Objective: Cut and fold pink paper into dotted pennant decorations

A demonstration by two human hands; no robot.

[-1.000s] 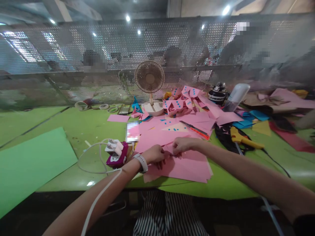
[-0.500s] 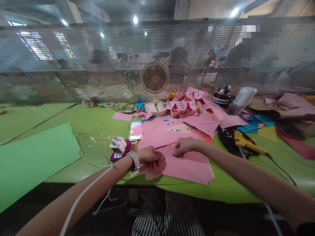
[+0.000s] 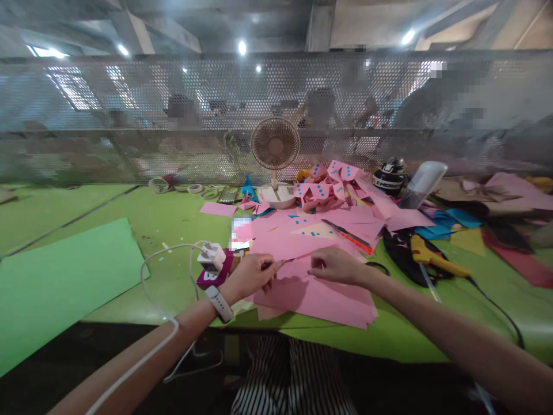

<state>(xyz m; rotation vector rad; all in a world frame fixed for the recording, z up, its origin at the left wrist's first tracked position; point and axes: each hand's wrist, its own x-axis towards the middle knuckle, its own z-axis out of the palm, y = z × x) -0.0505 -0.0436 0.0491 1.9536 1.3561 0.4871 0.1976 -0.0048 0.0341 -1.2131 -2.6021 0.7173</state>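
Observation:
Pink paper sheets [image 3: 322, 305] lie in a loose stack on the green table in front of me. Over the stack's left side, my left hand [image 3: 254, 275] is closed, thumb and forefinger pinched on pink paper. A white watch band [image 3: 219, 304] circles that wrist. My right hand [image 3: 334, 266] is opposite, its fingers curled down onto the pink paper between the hands. The paper's edges blend with the sheets below, so its outline is hard to make out. Just beyond lies another pink sheet [image 3: 289, 243].
Behind are a small fan [image 3: 275, 144] and folded pink pieces with blue dots [image 3: 317, 191]. A utility knife [image 3: 349, 236] lies past my right hand, a yellow glue gun [image 3: 436, 259] farther right. A white charger [image 3: 211, 256] with a looping cable sits left; green sheet [image 3: 64, 282] beyond.
My left hand has moved up a little, and its pinching fingers show more clearly. My right hand has shifted slightly right and down. The view has tilted upward slightly.

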